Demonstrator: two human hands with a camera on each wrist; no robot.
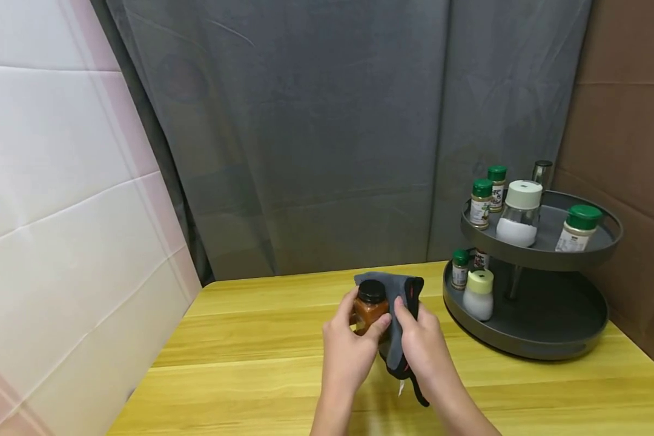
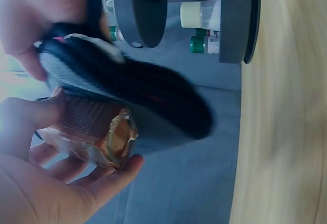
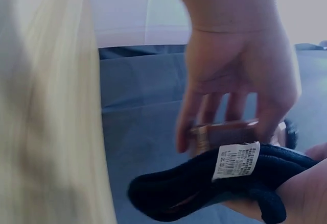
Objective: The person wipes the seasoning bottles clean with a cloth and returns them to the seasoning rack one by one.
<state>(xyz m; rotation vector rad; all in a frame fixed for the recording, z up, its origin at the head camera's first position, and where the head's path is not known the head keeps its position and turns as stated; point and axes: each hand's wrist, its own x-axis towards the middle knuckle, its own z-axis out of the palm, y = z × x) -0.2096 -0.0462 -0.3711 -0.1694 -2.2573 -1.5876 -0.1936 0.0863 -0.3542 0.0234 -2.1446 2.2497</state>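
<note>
In the head view my left hand [image 1: 346,351] grips a squarish jar [image 1: 368,315] of reddish-brown spice with a black lid, held upright above the table. My right hand [image 1: 426,348] pinches a folded grey cloth [image 1: 395,339] with black edging, thumb on its near face. The cloth stands against or very close to the jar's right side. From the left wrist, fingers and thumb wrap the jar [image 2: 92,127], its clear base showing. A white printed tag [image 3: 236,160] and a black loop [image 3: 268,206] hang from the cloth in the right wrist view.
At right stands a two-tier dark round rack [image 1: 534,345]. Its upper tier carries green-lidded spice jars [image 1: 579,229], a white-lidded jar [image 1: 520,215] and a dark-capped bottle [image 1: 542,172]. Below are a yellow-lidded jar [image 1: 478,297] and smaller jars. The wooden table [image 1: 240,363] meets a grey curtain [image 1: 305,133].
</note>
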